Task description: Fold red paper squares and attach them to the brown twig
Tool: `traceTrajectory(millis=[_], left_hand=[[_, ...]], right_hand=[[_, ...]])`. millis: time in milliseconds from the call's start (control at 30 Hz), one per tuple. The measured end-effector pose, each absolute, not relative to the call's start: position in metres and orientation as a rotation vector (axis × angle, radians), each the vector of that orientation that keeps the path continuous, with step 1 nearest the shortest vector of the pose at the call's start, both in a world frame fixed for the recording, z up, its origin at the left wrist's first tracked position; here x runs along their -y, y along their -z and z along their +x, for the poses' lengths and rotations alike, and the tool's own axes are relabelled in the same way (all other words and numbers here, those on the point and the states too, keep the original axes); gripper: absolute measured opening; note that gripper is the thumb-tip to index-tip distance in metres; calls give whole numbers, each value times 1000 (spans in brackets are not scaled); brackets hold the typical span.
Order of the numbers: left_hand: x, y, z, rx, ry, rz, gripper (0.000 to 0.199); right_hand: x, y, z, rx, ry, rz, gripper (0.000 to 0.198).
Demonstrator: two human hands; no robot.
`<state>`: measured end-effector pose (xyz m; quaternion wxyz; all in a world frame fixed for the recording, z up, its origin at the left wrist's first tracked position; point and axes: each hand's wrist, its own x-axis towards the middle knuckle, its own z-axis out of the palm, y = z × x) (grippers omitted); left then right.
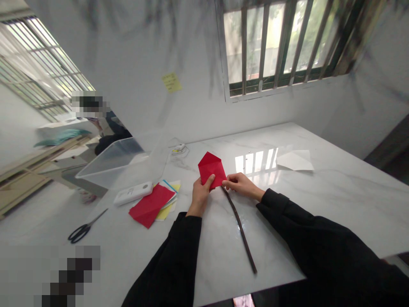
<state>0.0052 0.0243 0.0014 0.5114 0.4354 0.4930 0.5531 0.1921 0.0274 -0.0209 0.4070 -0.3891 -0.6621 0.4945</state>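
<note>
A folded piece of red paper [211, 170], envelope-shaped with a pointed top flap, is held up over the white table. My left hand [201, 194] grips its lower left part, the thumb lying on the front. My right hand [241, 184] pinches the paper's lower right corner between thumb and fingertips. Below the paper a thin dark stick [240, 228] lies on the table, slanting towards the near edge. Its upper end reaches up close to the paper and my right fingertips; whether they touch cannot be made out.
Left of my hands, a red sheet [151, 205] lies over yellow and white papers, beside a white oblong device [133, 194]. Black-handled scissors [83, 230] and a clear plastic bin [108, 164] are further left. White paper [295, 160] lies at right. Another person sits in the left background.
</note>
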Motion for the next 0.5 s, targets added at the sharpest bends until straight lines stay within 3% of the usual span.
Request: traceTrajectory(millis=[500], left_hand=[[-27,1,3,-1208,-1343,1129,55]], right_hand=[[-27,14,197,1716,-1367,-1006,48]])
